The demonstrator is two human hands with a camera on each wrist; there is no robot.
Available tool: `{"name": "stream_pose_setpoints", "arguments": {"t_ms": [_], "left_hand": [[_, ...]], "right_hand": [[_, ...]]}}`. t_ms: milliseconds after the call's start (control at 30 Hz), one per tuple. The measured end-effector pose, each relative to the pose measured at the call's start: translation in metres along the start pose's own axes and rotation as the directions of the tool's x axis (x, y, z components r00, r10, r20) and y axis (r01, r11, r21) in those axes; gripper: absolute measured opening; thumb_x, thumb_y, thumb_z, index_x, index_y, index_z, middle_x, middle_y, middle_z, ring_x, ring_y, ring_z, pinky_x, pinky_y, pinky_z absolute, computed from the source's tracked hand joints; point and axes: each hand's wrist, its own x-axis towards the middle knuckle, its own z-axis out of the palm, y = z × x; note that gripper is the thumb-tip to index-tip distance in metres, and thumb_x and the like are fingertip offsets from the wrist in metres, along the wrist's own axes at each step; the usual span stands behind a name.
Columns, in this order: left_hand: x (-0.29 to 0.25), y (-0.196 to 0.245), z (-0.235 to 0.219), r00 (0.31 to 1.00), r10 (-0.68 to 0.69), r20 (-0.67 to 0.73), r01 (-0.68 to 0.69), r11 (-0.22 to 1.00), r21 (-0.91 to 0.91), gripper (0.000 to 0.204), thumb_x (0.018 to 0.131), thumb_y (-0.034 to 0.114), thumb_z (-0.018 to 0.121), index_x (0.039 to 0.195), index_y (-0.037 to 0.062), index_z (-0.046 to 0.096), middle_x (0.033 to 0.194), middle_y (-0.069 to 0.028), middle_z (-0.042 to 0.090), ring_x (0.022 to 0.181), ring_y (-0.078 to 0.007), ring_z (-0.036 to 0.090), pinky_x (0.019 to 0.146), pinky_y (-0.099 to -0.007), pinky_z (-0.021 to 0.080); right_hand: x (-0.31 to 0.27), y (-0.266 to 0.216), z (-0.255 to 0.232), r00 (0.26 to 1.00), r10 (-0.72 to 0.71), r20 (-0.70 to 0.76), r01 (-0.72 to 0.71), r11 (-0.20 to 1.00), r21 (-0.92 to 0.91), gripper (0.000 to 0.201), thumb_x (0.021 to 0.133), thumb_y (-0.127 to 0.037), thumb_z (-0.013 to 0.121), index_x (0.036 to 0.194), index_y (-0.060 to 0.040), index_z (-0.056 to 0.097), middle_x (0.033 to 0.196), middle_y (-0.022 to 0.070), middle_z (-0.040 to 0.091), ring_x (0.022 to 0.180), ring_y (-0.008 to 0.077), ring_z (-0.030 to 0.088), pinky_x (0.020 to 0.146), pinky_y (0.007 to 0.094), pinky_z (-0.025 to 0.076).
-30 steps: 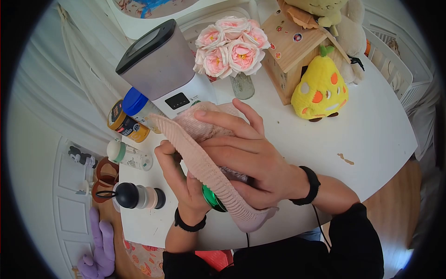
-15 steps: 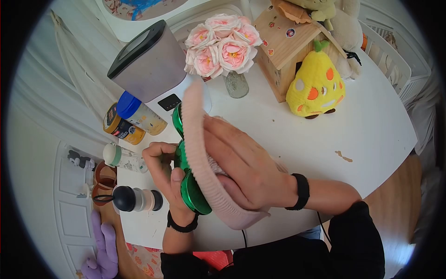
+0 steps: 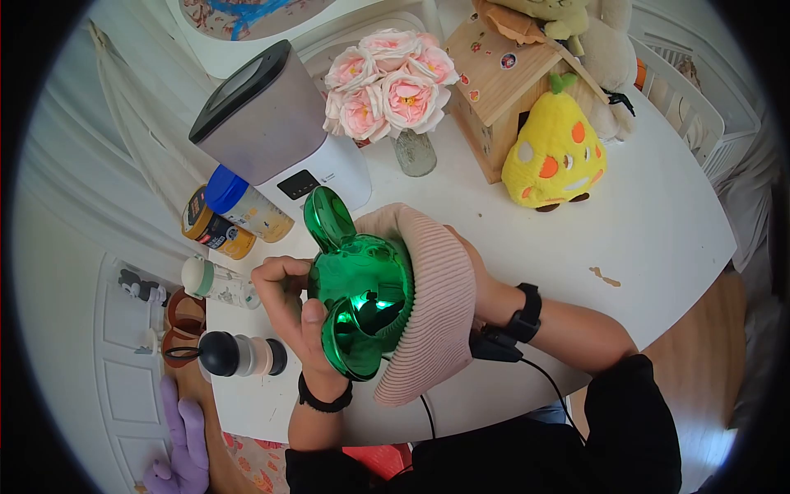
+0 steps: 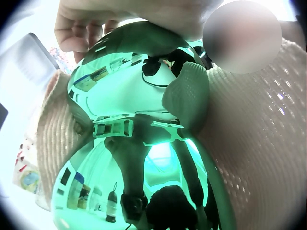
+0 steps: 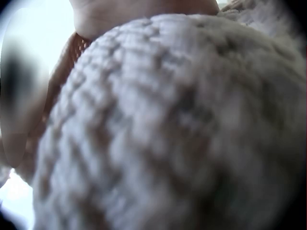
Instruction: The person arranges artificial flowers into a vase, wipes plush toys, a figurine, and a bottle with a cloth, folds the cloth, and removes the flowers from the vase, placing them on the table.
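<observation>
A glossy, mirror-like green figure [image 3: 350, 272] with two rounded ears is held up over the table. My left hand [image 3: 288, 300] grips it from the left, thumb by the lower ear and index finger bent. A pink ribbed knitted hat [image 3: 440, 296] wraps the figure's right side, its wide brim facing left. In the left wrist view the green surface [image 4: 129, 96] bulges between folds of the knit. My right hand [image 3: 494, 288] is behind the hat, most of it hidden, fingers out of sight. Close in the right wrist view, textured knit [image 5: 144, 120] lies under that hand.
On the white table [image 3: 658, 222] stand a grey and white appliance [image 3: 263, 115], pink flowers [image 3: 395, 86] in a glass vase, a wooden house [image 3: 502, 66] and a yellow pear plush [image 3: 555, 156]. Jars [image 3: 247, 202] and bottles [image 3: 239, 352] line the left side.
The hat has swung right and turned, uncovering the green figure that it mostly hid. My right hand has gone from spread over the hat to behind it. My left hand keeps its grip.
</observation>
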Motion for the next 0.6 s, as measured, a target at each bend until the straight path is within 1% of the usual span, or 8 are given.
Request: {"name": "stream_pose_setpoints", "arguments": {"t_ms": [67,200,267,300,367,400,467,600], "left_hand": [[0.002,-0.001,0.0,1.0,-0.015,0.0,0.015,1.0,-0.006,0.07,0.092,0.068,0.052,0.108,-0.0003,0.044,0.099,-0.0072,0.043,0.084,-0.0142,0.046,0.077,-0.0286,0.04],[0.005,0.005,-0.001,0.997,-0.081,-0.002,0.081,0.997,-0.005,0.077,0.09,0.074,0.052,0.109,0.0001,0.043,0.096,-0.0048,0.044,0.082,-0.013,0.046,0.076,-0.0267,0.04],[0.004,0.005,-0.002,0.997,-0.078,0.007,0.078,0.997,-0.005,0.077,0.09,0.074,0.053,0.109,0.0003,0.043,0.096,-0.0047,0.044,0.083,-0.013,0.046,0.077,-0.0264,0.039],[0.004,0.005,-0.002,0.997,-0.075,0.011,0.075,0.997,-0.003,0.077,0.09,0.074,0.054,0.109,0.0005,0.043,0.096,-0.0046,0.044,0.083,-0.013,0.046,0.077,-0.0261,0.039],[0.005,0.006,-0.002,0.997,-0.077,0.011,0.077,0.997,-0.01,0.077,0.09,0.074,0.054,0.109,0.0005,0.043,0.096,-0.0047,0.043,0.084,-0.0131,0.046,0.078,-0.0261,0.039],[0.005,0.007,-0.002,0.997,-0.078,0.017,0.079,0.997,-0.019,0.076,0.09,0.073,0.054,0.109,0.0004,0.043,0.096,-0.0047,0.043,0.084,-0.0132,0.046,0.078,-0.0261,0.038],[0.005,0.007,-0.002,0.996,-0.083,0.021,0.084,0.996,-0.031,0.076,0.09,0.073,0.055,0.109,0.0003,0.043,0.096,-0.0048,0.043,0.084,-0.0135,0.046,0.079,-0.0264,0.038],[0.005,0.008,-0.002,0.998,-0.058,0.026,0.058,0.998,-0.033,0.07,0.093,0.067,0.055,0.108,-0.0002,0.043,0.095,-0.0053,0.043,0.084,-0.0144,0.047,0.08,-0.0278,0.039]], "right_hand": [[-0.015,-0.016,0.026,0.981,-0.178,-0.076,0.171,0.981,-0.091,0.06,0.085,-0.024,0.08,0.128,0.0071,0.054,0.118,0.0153,0.066,0.104,0.0162,0.065,0.093,0.033,0.053],[-0.022,-0.001,0.017,0.903,-0.428,-0.033,0.378,0.829,-0.411,0.07,0.073,-0.026,0.086,0.127,0.0056,0.054,0.12,0.0154,0.064,0.103,0.0205,0.065,0.093,0.0379,0.053],[-0.029,-0.01,0.014,0.823,-0.542,0.169,0.488,0.524,-0.698,0.065,0.074,-0.025,0.079,0.126,0.0045,0.056,0.121,0.0187,0.062,0.105,0.0296,0.064,0.093,0.0426,0.052],[-0.028,-0.005,0.011,0.823,-0.541,0.172,0.489,0.524,-0.697,0.065,0.074,-0.025,0.079,0.126,0.0045,0.056,0.121,0.0187,0.062,0.105,0.0296,0.064,0.093,0.0426,0.052],[-0.025,0.008,0.007,0.713,-0.597,0.367,0.6,0.249,-0.761,0.061,0.071,-0.029,0.08,0.121,0.0007,0.061,0.123,0.0251,0.058,0.112,0.0449,0.059,0.098,0.0513,0.048],[-0.027,0.009,0.009,0.713,-0.596,0.37,0.601,0.248,-0.76,0.061,0.071,-0.029,0.08,0.121,0.0007,0.061,0.123,0.0251,0.058,0.112,0.0449,0.059,0.098,0.0513,0.048],[-0.032,0.005,0.018,0.599,-0.628,0.497,0.604,-0.053,-0.795,0.057,0.07,-0.028,0.079,0.116,0.003,0.063,0.124,0.0262,0.057,0.119,0.0478,0.055,0.1,0.0578,0.045],[-0.033,-0.009,0.034,0.574,-0.66,0.485,0.596,-0.07,-0.8,0.054,0.07,-0.026,0.077,0.112,0.0053,0.063,0.127,0.0279,0.055,0.121,0.0473,0.054,0.104,0.0616,0.042]]}}
